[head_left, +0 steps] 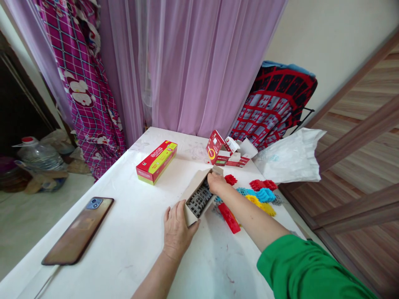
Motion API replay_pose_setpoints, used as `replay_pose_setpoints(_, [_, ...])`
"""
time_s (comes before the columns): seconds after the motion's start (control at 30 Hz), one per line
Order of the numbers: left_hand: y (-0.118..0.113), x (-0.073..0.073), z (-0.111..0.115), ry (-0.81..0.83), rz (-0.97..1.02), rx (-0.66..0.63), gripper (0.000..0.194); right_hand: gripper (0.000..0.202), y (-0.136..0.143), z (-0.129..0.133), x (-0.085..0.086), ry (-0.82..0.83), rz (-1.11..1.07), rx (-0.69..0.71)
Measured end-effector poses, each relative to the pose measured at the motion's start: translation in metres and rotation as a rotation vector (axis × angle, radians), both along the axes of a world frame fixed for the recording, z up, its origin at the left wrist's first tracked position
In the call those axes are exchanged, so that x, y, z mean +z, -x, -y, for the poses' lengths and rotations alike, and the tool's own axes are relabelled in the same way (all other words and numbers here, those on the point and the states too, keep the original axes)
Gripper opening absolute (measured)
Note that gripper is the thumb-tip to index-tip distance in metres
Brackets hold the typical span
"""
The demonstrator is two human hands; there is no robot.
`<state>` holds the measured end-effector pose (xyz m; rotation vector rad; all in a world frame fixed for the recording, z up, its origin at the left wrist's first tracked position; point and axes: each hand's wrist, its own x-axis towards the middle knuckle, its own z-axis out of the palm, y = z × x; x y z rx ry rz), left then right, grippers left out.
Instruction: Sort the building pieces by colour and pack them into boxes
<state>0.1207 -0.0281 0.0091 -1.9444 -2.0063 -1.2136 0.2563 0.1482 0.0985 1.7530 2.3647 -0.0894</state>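
A long open cardboard box (199,196) lies at the middle of the table, packed with grey and black openwork pieces (199,202). My left hand (176,227) grips its near end, fingers along the left side and thumb at the near right corner. At the far end, my right hand (216,183) reaches in with curled fingers; what the fingertips hold, if anything, is hidden. Right of the box, partly under my right forearm, lie red plastic pieces (229,218), blue ridged pieces (264,194) and yellow ridged pieces (262,205).
A closed red and yellow-green box (157,162) stands farther back on the white table (137,232). Opened red cartons (230,151) sit at the back right beside a white plastic bag (289,160). A phone (79,230) with a cable lies near the left edge.
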Motion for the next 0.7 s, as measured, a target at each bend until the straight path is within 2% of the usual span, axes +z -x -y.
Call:
replay_pose_setpoints(0.17, [0.003, -0.004, 0.000, -0.017, -0.008, 0.005, 0.068, 0.039, -0.010, 0.009, 0.023, -0.023, 0.008, 0.081])
replay_pose_setpoints(0.27, [0.006, -0.003, 0.003, -0.009, 0.003, 0.004, 0.068, 0.037, -0.021, 0.011, 0.033, -0.154, -0.023, 0.104])
replay_pose_setpoints(0.37, [0.009, -0.001, 0.007, -0.004, 0.029, 0.014, 0.066, 0.036, -0.032, 0.009, 0.032, -0.266, -0.038, 0.065])
replay_pose_setpoints(0.57, [0.011, 0.001, 0.009, 0.017, 0.023, 0.006, 0.067, 0.039, -0.044, 0.000, 0.022, -0.113, -0.072, -0.036])
replay_pose_setpoints(0.63, [0.010, 0.001, 0.008, 0.025, 0.024, 0.008, 0.068, 0.038, -0.044, -0.001, 0.026, -0.140, -0.088, -0.026])
replay_pose_setpoints(0.7, [0.010, 0.002, 0.008, 0.027, 0.016, 0.010, 0.068, 0.034, -0.043, -0.001, 0.033, -0.181, -0.105, 0.043])
